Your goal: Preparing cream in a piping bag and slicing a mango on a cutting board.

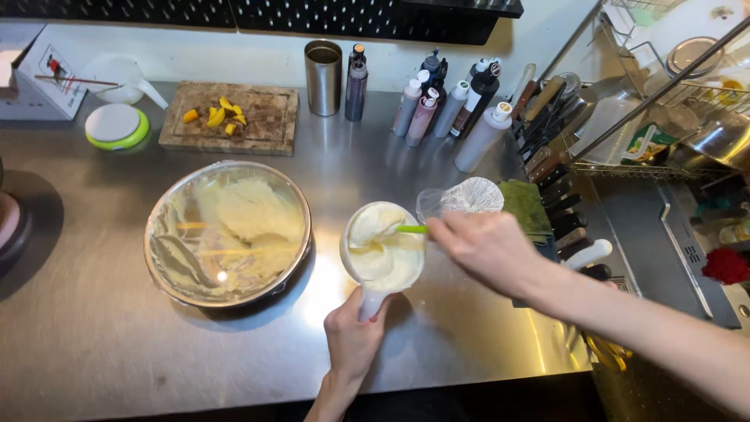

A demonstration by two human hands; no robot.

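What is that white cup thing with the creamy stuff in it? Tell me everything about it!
The white cup looks like a plastic piping bag or cone, its top folded wide open. It is full of pale yellow cream. It stands upright over the steel counter, beside the big metal bowl. The left hand grips its narrow bottom end from below. The right hand holds a green-handled tool that dips into the cream from the right.

Brushed, glossy steel desk (94,328); shiny metal bowl (227,232) under clear film; rough wooden board (269,117); smooth white plastic jug (382,248)
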